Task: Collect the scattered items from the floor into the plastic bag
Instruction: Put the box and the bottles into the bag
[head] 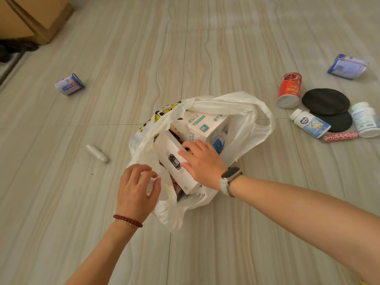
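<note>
- I am watching the plastic bag (242, 112) sitting on the floor (61, 192) in the middle of the view, its mouth gaping and already crowded with boxes.
- The right hand (202, 161) is resting flat on a white box (174, 159) lying slanted in the bag's mouth, fingers spread over its upper end, pressing rather than clamped around it.
- The left hand (137, 190) is pinching the near rim of the bag, fingers closed on the thin film and holding the mouth apart.
- I am judging the bag film to be soft, slippery and easy to tear against box corners, so gripping a gathered fold or a handle loop looks safer than a single layer.
- The box is looking stiff and light; taking it by its long edges should steer it best.
- Still lying loose to the right are a red can (290, 89), two black discs (326, 101), two white bottles (308, 122) and a pink patterned tube (340, 136), with a blue-and-white pouch (347, 66) further off.
- To the left are lying a small blue can (70, 84) and a grey tube (96, 153).
- The cans and bottles are likely rolling easily, so a grip around the body would suit them.
</note>
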